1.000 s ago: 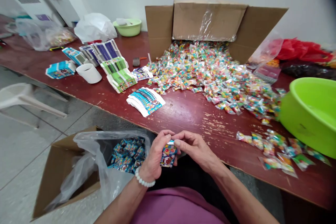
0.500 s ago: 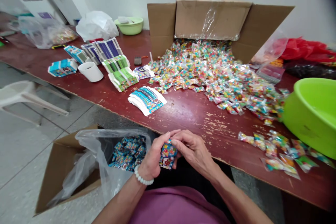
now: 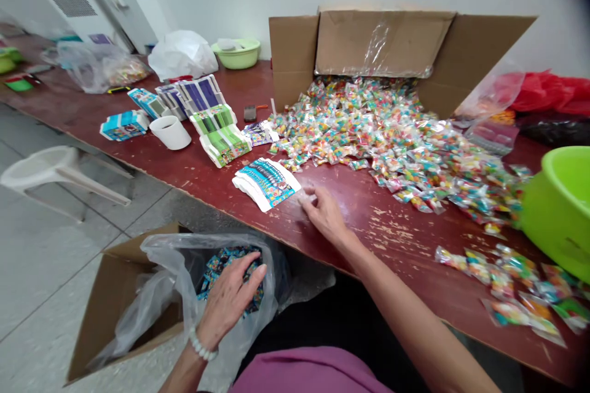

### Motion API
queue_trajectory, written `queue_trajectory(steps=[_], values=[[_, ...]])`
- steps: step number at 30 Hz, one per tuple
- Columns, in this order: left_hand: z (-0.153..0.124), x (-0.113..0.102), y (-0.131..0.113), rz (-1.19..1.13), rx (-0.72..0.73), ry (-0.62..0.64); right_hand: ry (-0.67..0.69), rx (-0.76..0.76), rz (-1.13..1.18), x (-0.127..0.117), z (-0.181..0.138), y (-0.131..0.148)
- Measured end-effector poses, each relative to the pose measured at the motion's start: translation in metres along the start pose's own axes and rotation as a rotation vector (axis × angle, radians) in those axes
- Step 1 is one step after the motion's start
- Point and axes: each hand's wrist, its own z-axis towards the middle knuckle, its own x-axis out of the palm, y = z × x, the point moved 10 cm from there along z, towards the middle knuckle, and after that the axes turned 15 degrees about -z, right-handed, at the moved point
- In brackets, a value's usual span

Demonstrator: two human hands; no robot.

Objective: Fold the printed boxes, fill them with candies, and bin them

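Left hand (image 3: 229, 296): fingers spread above blue packets (image 3: 214, 269).
Right hand (image 3: 325, 216): fingers parted, beside flat blue cartons (image 3: 268, 183).
Fanned cartons: overlapped, presumably for easy single pickup.

White stool (image 3: 43, 167), pale green basin (image 3: 238, 59)

Paper cards (image 3: 267, 183) look smooth; the scuffed tabletop (image 3: 391, 227), glossy.

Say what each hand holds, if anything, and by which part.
No held item shows: the left hand is open over the blue packets, the right hand open beside the flat blue cartons.
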Motion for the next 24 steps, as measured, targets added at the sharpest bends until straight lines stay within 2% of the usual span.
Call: queue_trajectory(steps=[2,5,8,11,15,18,19,20,22,24], values=[[0.007,-0.003,-0.012,0.075,0.098,0.007,-0.029,0.049,-0.064,0.008,0.029,0.002],[0.025,-0.004,-0.030,0.070,0.186,-0.054,-0.054,0.127,-0.140,0.021,0.049,0.005],[0.044,-0.008,-0.035,0.053,0.191,-0.148,-0.079,0.185,-0.148,0.027,0.049,0.001],[0.054,-0.010,-0.035,0.044,0.204,-0.188,-0.083,0.211,-0.070,0.028,0.047,-0.007],[0.051,-0.025,-0.049,0.075,0.287,-0.305,0.004,0.166,0.152,0.023,0.044,-0.012],[0.044,-0.041,-0.069,0.009,0.327,-0.410,0.089,0.086,0.315,0.004,0.027,-0.008],[0.045,-0.039,-0.072,-0.084,0.296,-0.369,0.129,0.048,0.372,-0.003,0.017,-0.004],[0.049,-0.029,-0.073,-0.217,0.238,-0.264,0.180,0.000,0.437,-0.011,0.006,0.002],[0.049,0.016,-0.074,-0.546,0.041,0.118,0.307,-0.108,0.607,-0.023,-0.020,0.018],[0.026,0.076,-0.082,-0.834,-0.191,0.574,0.410,-0.145,0.723,-0.032,-0.045,0.028]])
